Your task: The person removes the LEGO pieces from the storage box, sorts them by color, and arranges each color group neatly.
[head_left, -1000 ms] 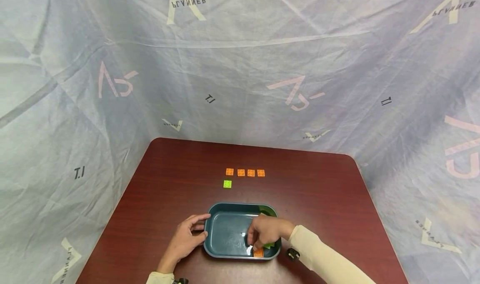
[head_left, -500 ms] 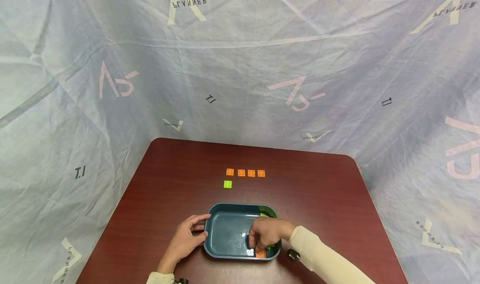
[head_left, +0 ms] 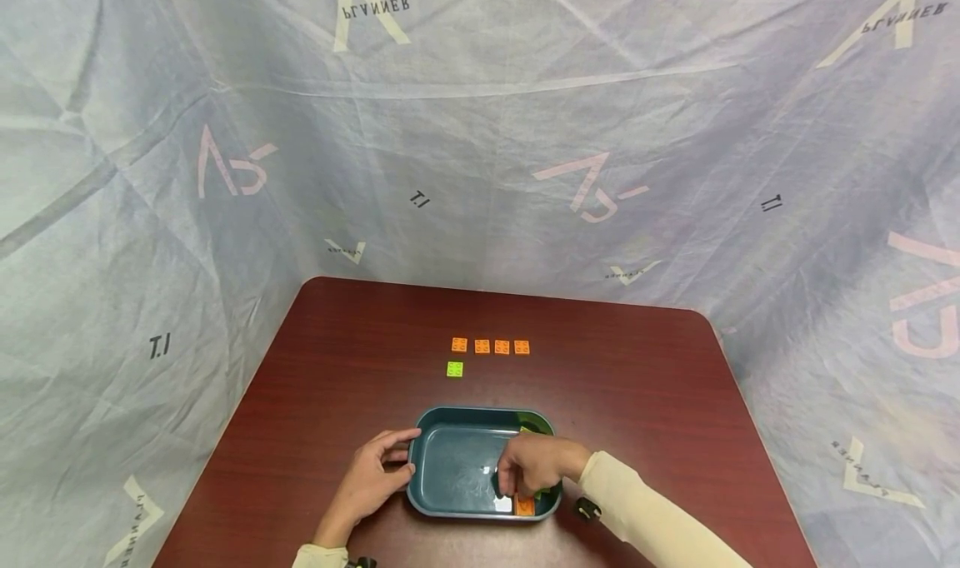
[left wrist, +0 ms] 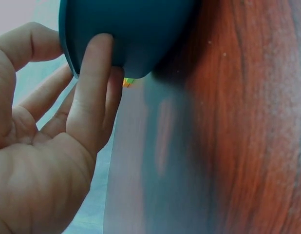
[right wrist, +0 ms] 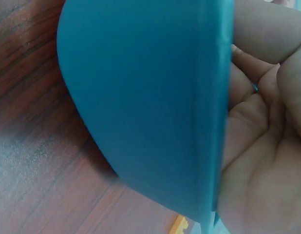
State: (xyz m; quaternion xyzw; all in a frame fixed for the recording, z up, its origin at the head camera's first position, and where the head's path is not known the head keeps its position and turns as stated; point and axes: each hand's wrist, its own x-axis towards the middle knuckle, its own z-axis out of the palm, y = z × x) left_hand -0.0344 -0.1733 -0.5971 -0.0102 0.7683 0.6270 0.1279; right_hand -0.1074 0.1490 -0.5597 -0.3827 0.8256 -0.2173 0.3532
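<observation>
A blue-green tray sat near the closer edge of a dark red, wood-grained bench, its long side running left to right. The person's left hand was at the tray's left end, its grip spread, with thumb and fingers touching the rim and outer wall; the left wrist view showed one nearly straight fingertip resting against that wall.

The right hand reached down inside the tray's right end with its fingers bent. The hand hid its own fingertips, so whether its grip pinched anything could not be told. An orange brick lay in the tray just beside the fingers, by the near wall. A green piece showed in part on the far side of the hand.

Beyond the tray, four orange bricks lay studs up in a row on the bench, set apart, the leftmost gap the widest. One lime green brick lay between that row and the tray, in front of the leftmost orange brick. Printed grey cloth hung behind the bench.
</observation>
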